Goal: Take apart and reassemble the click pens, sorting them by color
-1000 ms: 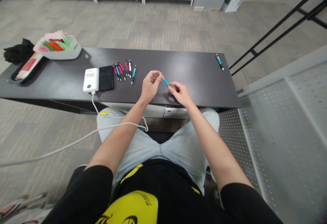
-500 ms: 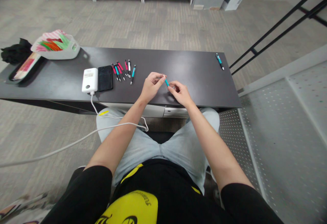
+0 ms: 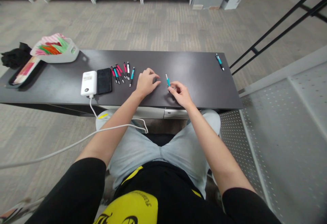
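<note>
While R hand (image 3: 181, 95) pinches teal pen (image 3: 168, 80), L hand (image 3: 145, 83) nr other pens (image 3: 128, 70), grip unclear.

Stretches across the middle of the frame as a dark table (image 3: 199, 81). Carries a white basket (image 3: 63, 58) and a black tray (image 3: 35, 71) at upper left, a white device (image 3: 89, 82) beside a flat black case (image 3: 104, 81) left of centre, clustered pens (image 3: 119, 69), and one teal pen (image 3: 219, 62) at upper right.

Left hand (image 3: 146, 83) now off the teal pen (image 3: 168, 81), shifted left toward the loose pens (image 3: 128, 70), pen held by right hand (image 3: 181, 93) alone, its white tip (image 3: 166, 76) uncovered
</note>
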Tool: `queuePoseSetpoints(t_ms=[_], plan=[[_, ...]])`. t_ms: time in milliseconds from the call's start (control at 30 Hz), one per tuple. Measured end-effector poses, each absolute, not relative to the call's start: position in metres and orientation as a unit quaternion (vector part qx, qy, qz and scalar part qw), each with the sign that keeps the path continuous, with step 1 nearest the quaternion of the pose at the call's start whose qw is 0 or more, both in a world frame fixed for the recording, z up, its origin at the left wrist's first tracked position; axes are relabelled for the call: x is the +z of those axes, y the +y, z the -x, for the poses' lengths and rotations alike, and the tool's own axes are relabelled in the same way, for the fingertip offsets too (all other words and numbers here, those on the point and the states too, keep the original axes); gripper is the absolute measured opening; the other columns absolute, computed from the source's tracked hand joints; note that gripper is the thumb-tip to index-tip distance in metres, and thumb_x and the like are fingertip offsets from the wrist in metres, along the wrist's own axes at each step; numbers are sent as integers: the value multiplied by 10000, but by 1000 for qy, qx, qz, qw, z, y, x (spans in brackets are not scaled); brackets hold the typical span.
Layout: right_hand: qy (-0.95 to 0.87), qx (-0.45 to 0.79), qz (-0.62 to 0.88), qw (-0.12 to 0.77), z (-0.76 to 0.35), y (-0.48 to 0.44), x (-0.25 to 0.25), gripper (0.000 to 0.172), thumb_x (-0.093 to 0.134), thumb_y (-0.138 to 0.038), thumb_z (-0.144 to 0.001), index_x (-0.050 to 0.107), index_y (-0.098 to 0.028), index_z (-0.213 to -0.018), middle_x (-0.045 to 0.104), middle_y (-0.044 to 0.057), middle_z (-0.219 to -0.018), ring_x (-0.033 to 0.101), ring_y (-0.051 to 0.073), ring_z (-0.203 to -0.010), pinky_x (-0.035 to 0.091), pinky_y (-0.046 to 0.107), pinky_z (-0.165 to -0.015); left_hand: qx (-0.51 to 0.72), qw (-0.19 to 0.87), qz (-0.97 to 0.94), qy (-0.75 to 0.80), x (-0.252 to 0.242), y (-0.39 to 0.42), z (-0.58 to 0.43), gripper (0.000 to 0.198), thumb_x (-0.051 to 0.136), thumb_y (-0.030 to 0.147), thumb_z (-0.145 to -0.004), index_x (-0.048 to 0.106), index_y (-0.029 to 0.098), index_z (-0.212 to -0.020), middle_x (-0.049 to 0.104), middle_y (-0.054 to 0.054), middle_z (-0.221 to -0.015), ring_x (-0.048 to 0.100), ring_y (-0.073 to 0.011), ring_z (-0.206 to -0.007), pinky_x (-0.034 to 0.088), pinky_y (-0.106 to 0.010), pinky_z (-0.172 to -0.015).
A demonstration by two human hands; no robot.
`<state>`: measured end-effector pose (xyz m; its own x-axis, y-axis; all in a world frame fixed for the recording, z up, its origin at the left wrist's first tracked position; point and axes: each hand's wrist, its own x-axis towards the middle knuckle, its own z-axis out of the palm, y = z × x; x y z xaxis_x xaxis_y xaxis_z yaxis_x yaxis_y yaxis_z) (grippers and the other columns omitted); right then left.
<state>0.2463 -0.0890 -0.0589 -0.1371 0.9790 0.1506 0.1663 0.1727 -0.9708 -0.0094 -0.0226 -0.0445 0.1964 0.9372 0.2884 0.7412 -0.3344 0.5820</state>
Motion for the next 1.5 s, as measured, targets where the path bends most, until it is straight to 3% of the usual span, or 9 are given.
queuePoseSetpoints(t_ms=[167,267,367,433,533,633,833,1167,1500], plan=[[-602,440,488,454,-246,-91,-56,586,961,-937,-861,856,-392,-1048,880,53,-1034,536,250,-674,488,481,-635,312,149,-767,541,-53,-18,4,235,1101,278,-872,869,287,-837,777,-155,-1250,638,-489,-1330,448,-728,-1268],[-601,438,490,454,-246,-91,-55,586,971,-943,-844,857,-398,-1029,878,50,-1030,539,250,-663,487,486,-621,327,150,-755,548,-55,-21,1,246,1090,239,-849,849,291,-849,843,-150,-1241,638,-501,-1345,430,-742,-1262],[-605,438,489,451,-246,-90,-54,591,968,-949,-844,855,-400,-1032,878,52,-1033,548,258,-672,501,495,-633,344,170,-746,544,-52,-29,-3,295,1088,168,-824,825,300,-851,882,-108,-1075,680,-473,-1274,397,-755,-1294],[-605,439,484,455,-246,-90,-53,577,970,-933,-854,854,-395,-1030,867,53,-1019,549,257,-675,496,491,-639,381,208,-722,539,-50,-36,-4,291,1087,169,-841,830,306,-855,875,-69,-976,719,-411,-1140,432,-721,-1294],[-608,441,473,461,-245,-91,-53,545,976,-896,-865,849,-389,-1018,857,56,-1005,538,252,-666,478,484,-647,486,316,-633,513,-48,-44,1,212,1057,269,-934,846,292,-940,870,-42,-957,755,-303,-948,616,-545,-1106],[-618,440,471,450,-245,-92,-51,511,977,-871,-868,853,-392,-997,860,59,-998,523,257,-666,468,485,-651,579,401,-534,468,-47,-51,9,293,1074,412,-970,830,273,-1053,886,-65,-1044,845,-265,-1006,695,-422,-998],[-637,439,457,438,-244,-94,-46,451,1009,-822,-863,881,-399,-953,808,53,-923,487,248,-650,424,474,-632,595,407,-521,456,-43,-60,18,485,1084,631,-1001,785,281,-1155,912,-106,-1166,922,-296,-1225,744,-435,-1119],[-642,431,455,442,-243,-93,-48,504,993,-861,-850,890,-374,-929,822,50,-905,466,229,-634,441,455,-630,599,418,-537,423,-44,-60,18,736,1136,854,-823,821,277,-1155,951,-102,-1149,940,-293,-1133,752,-437,-1081],[-653,424,450,438,-244,-92,-51,537,968,-920,-883,901,-393,-962,825,45,-944,484,235,-649,492,482,-687,589,406,-556,422,-38,-61,18,700,1123,841,-836,844,271,-1133,962,-98,-1112,948,-289,-1091,745,-414,-1016]])
